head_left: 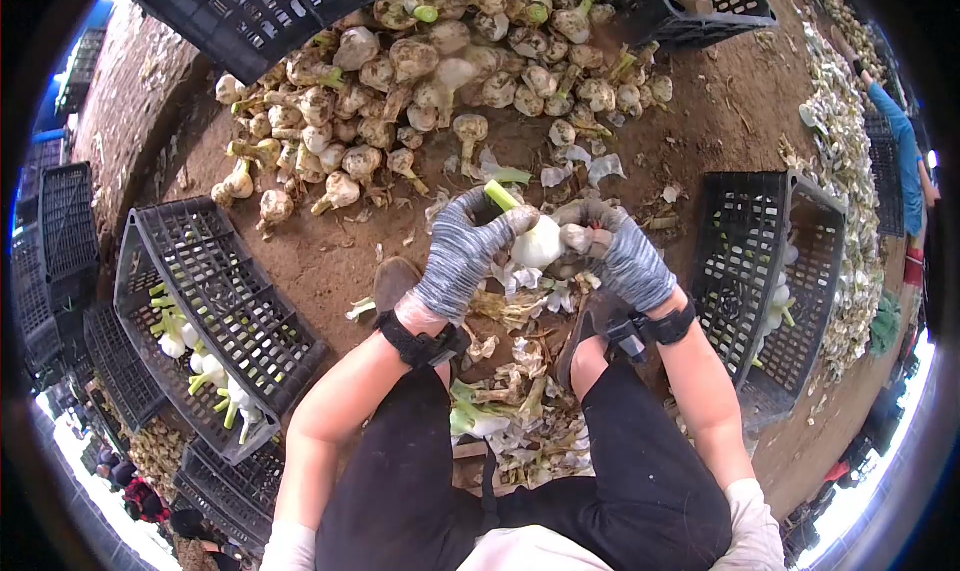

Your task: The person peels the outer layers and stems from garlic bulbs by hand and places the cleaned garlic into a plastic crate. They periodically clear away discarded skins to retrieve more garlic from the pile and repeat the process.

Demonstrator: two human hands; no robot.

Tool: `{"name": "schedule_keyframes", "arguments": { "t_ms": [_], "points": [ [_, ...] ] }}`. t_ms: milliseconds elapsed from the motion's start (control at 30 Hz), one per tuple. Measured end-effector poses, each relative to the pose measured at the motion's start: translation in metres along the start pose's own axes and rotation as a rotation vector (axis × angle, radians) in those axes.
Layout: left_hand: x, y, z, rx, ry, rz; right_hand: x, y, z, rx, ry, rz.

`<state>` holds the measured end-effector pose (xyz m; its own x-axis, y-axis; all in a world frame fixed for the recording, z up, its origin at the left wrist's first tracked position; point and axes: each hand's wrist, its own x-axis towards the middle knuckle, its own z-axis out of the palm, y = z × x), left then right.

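Note:
A peeled white garlic bulb (538,244) with a short green stem is held between my two gloved hands above the ground, in front of my knees. My left hand (470,246) has its fingers closed round the bulb's left side and stem. From the right, my right hand (620,251) pinches at the bulb, its fingertips bent against the surface. Both gloves are grey with dirty fingertips. Beyond my hands lies a heap of unpeeled, soil-stained garlic (415,61). Loose peelings (530,371) are scattered between my feet.
A black crate (215,301) holding peeled garlic stands tilted at the left. Another black crate (770,281) with some bulbs is at the right. Two more crates border the heap at the top. A person's blue sleeve (895,136) shows at the far right.

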<state>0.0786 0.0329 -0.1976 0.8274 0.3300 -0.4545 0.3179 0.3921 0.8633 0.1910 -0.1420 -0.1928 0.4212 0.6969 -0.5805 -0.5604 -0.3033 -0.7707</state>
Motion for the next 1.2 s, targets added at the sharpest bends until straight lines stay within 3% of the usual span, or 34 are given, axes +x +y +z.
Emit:
{"name": "schedule_keyframes", "arguments": {
  "t_ms": [33, 167, 233, 300, 333, 367, 467, 533, 567, 633, 667, 700, 767, 833, 900, 967, 1033, 1100, 1133, 1167, 1200],
  "points": [
    [0.0, 0.0, 0.0, 0.0, -0.001, -0.001, -0.001, 0.0, -0.003, 0.097, -0.059, 0.028],
    [-0.003, 0.001, 0.006, -0.001, 0.039, 0.028, -0.018, -0.019, 0.017, 0.118, 0.09, -0.023],
    [-0.005, 0.002, 0.006, -0.011, 0.047, 0.058, -0.01, -0.001, 0.016, 0.001, 0.094, -0.067],
    [-0.006, 0.0, 0.005, 0.005, -0.01, 0.11, -0.006, 0.008, 0.016, -0.31, 0.165, -0.356],
    [-0.005, -0.002, 0.001, -0.061, -0.054, 0.107, 0.0, 0.008, 0.01, -0.356, 0.242, -0.371],
    [-0.003, -0.005, -0.003, -0.057, -0.057, 0.109, 0.008, 0.014, 0.003, -0.291, 0.316, -0.339],
    [0.004, -0.016, -0.018, -0.408, -0.189, -0.041, 0.01, 0.039, -0.02, -0.5, 0.308, -0.198],
    [0.005, -0.02, -0.017, -0.588, -0.203, -0.115, -0.007, 0.037, -0.02, -1.106, -0.29, -0.133],
    [0.005, -0.019, -0.016, -0.77, -0.214, -0.187, -0.013, 0.028, -0.014, -1.107, -0.293, -0.134],
    [0.005, -0.023, -0.018, -0.783, -0.205, -0.215, -0.018, 0.012, 0.004, -0.837, 0.208, -0.257],
    [0.006, -0.028, -0.019, -0.744, -0.187, -0.186, -0.012, 0.013, 0.007, -0.359, 0.285, -0.277],
    [0.007, -0.032, -0.019, -0.705, -0.17, -0.159, -0.01, 0.009, 0.014, -0.36, 0.287, -0.278],
    [0.005, -0.028, -0.015, -0.602, -0.162, -0.094, -0.012, -0.003, 0.028, -0.438, 0.239, -0.528],
    [0.007, -0.027, -0.018, -0.365, -0.19, 0.043, -0.009, -0.004, 0.021, -0.437, 0.231, -0.44],
    [0.003, -0.019, -0.011, -0.636, -0.189, -0.045, 0.008, 0.025, -0.006, -0.412, 0.254, -0.248],
    [0.004, -0.019, -0.009, -0.743, -0.204, -0.064, 0.009, 0.055, -0.022, -0.486, 0.237, -0.192],
    [0.004, -0.018, -0.01, -0.871, -0.233, -0.156, -0.001, 0.05, -0.023, -0.915, 0.134, -0.189],
    [0.01, -0.032, -0.021, -0.947, -0.29, -0.282, -0.003, 0.048, -0.025, -1.077, 0.259, -0.505],
    [0.007, -0.026, -0.021, -0.982, -0.299, -0.362, -0.004, 0.028, -0.011, -0.744, 0.32, -0.533],
    [0.008, -0.026, -0.019, -1.031, -0.316, -0.342, -0.005, 0.019, -0.003, -0.394, 0.363, -0.333],
    [0.006, -0.026, -0.017, -1.055, -0.237, -0.366, -0.002, 0.014, -0.004, -0.254, 0.323, -0.298]
  ]
}}
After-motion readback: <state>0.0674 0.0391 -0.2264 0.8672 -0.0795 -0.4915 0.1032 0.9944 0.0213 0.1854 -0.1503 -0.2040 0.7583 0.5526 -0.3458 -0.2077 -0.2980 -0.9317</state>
